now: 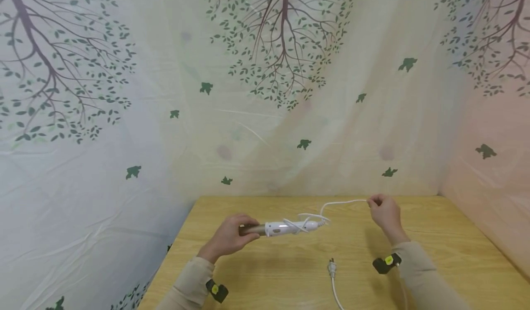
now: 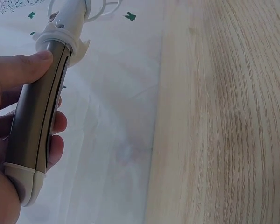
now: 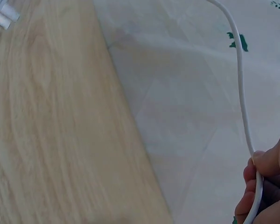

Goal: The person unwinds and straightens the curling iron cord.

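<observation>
My left hand (image 1: 230,237) grips the bronze barrel of a white-handled curling iron (image 1: 285,228), holding it level above the table. In the left wrist view the thumb lies along the barrel (image 2: 35,107), and fingertips show on its far side. Loops of white power cord (image 1: 345,202) wind round the handle. To the right, my right hand (image 1: 386,214) pinches this cord between thumb and fingers, drawing a stretch of it out sideways from the handle. The right wrist view shows the cord (image 3: 241,84) curving up out of that pinch.
A two-prong plug (image 1: 332,268) on its white cord is in front of the wooden table (image 1: 265,273), between my forearms. Behind the table hangs a pale cloth (image 1: 248,153) printed with trees and leaves. Black wrist cameras (image 1: 217,290) are strapped to both sleeves.
</observation>
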A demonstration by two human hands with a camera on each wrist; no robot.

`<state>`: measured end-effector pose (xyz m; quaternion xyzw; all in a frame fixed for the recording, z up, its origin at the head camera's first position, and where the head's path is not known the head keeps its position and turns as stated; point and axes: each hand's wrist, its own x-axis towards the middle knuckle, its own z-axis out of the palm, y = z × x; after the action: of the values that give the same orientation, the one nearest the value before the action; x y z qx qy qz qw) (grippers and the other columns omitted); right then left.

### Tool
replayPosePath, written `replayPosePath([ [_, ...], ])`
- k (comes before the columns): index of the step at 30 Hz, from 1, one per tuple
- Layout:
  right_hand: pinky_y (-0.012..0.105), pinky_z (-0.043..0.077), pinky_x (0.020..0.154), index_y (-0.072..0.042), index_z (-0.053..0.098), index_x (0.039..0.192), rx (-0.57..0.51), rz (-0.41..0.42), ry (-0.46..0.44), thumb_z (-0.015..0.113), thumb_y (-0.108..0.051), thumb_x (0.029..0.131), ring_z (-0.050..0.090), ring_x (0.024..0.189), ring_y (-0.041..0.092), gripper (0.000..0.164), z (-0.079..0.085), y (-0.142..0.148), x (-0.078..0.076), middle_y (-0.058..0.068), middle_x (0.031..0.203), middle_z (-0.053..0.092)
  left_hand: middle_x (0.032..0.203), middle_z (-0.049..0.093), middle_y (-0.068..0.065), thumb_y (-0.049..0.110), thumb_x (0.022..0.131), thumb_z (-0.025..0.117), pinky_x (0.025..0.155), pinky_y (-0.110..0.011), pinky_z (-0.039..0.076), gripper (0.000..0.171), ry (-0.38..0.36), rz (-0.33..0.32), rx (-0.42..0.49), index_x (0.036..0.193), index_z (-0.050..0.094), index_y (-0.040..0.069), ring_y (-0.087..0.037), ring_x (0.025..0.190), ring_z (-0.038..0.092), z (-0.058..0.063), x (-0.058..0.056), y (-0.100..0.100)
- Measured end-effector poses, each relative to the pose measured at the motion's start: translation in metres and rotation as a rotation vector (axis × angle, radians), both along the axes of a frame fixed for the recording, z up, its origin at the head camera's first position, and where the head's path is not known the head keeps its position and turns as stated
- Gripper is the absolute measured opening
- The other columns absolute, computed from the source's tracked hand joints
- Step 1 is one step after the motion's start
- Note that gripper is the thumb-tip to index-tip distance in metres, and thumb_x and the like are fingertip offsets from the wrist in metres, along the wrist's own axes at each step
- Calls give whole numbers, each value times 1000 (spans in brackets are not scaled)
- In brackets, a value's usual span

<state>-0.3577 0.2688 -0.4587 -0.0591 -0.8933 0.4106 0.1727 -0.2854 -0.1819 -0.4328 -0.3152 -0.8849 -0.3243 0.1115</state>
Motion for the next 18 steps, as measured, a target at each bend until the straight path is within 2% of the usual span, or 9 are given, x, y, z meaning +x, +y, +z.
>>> replayPosePath([
  [9, 31, 43, 58, 10, 64, 101, 108, 76, -82, 52, -13, 95, 59, 76, 28, 27, -20, 11, 3, 21, 88, 66, 98, 67, 9, 22, 84, 77, 73, -23, 52, 21, -12, -12, 17, 105, 72, 17, -4, 82, 60, 0, 0, -1],
  [18, 33, 44, 62, 7, 65, 93, 119, 109, -124, 52, -10, 93, 58, 75, 27, 22, -46, 18, 8, 16, 83, 66, 97, 68, 7, 24, 85, 77, 71, -24, 51, 21, 48, -16, 52, 105, 72, 18, -6, 81, 60, 4, 1, -1],
])
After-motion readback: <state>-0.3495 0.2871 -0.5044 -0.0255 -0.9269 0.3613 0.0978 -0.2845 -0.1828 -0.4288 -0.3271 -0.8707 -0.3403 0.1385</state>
